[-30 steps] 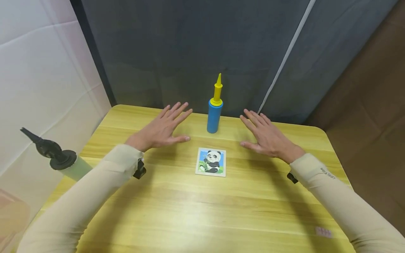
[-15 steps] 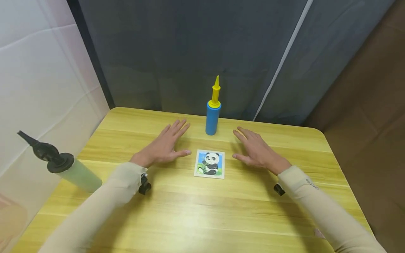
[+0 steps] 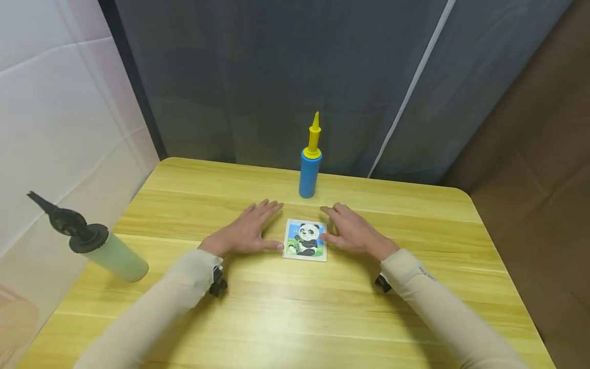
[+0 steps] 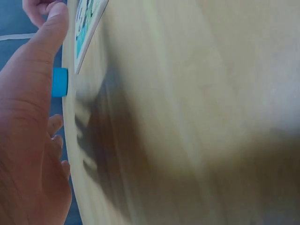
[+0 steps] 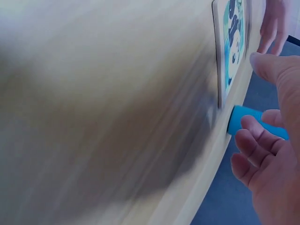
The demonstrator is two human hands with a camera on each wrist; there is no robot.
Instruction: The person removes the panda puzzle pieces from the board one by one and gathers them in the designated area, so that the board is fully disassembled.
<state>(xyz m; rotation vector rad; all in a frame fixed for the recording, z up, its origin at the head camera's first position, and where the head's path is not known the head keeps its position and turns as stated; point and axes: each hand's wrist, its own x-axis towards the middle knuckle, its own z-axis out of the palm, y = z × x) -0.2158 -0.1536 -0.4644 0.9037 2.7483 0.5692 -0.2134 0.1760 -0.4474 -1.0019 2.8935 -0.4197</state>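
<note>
A small square panda picture board (image 3: 305, 241) with a pale frame lies flat on the table (image 3: 276, 318), between two hands. On its left is my left hand (image 3: 241, 231), fingers extended and thumb tip right at the frame's edge. My right hand (image 3: 357, 231) hovers at the other side, fingers slightly bent, its thumb overlapping the frame's right edge in the head view. Neither hand holds anything. In the right wrist view the board (image 5: 233, 47) sits beyond the thumb, and the fingers (image 5: 253, 150) are loosely bent over their shadow.
Behind the board stands a blue hand pump (image 3: 309, 174) with a yellow nozzle, near the table's back edge. A pale green pump (image 3: 115, 256) with a black top stands at the left, close to the left forearm. Dark grey cloth (image 3: 258, 77) hangs behind the table.
Both hands have come down and inward from either side of the blue pump to the two sides of the panda board. The board and both pumps stay in place.
</note>
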